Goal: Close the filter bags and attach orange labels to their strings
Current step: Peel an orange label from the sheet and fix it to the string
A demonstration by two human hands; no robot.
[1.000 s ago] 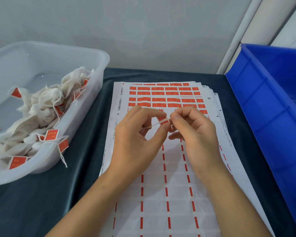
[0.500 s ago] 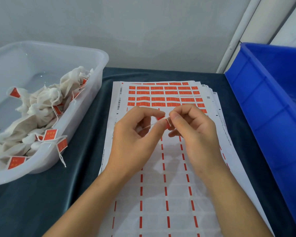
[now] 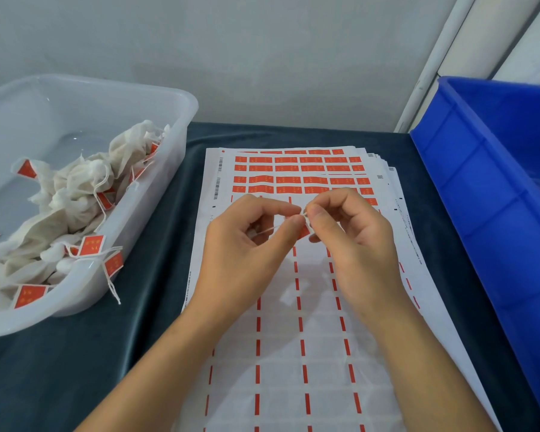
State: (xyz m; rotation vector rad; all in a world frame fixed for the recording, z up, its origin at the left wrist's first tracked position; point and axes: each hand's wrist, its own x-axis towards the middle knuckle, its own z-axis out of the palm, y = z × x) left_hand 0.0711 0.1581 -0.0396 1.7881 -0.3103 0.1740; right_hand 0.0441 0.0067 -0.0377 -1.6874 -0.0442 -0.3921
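String (image 3: 267,229), white: pinched between left hand (image 3: 247,254) and right hand (image 3: 353,244), orange label (image 3: 304,232) at right fingertips; above label sheets (image 3: 293,307).

Both hands (image 3: 296,241) pinching string (image 3: 270,228) and orange label (image 3: 304,232) above label sheets (image 3: 296,322)

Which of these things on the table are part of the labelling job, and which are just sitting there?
In the job:
left hand and right hand, pinching a white string and an orange label
label sheets
clear tub of labelled filter bags

Lying about:
blue crate
dark table cover
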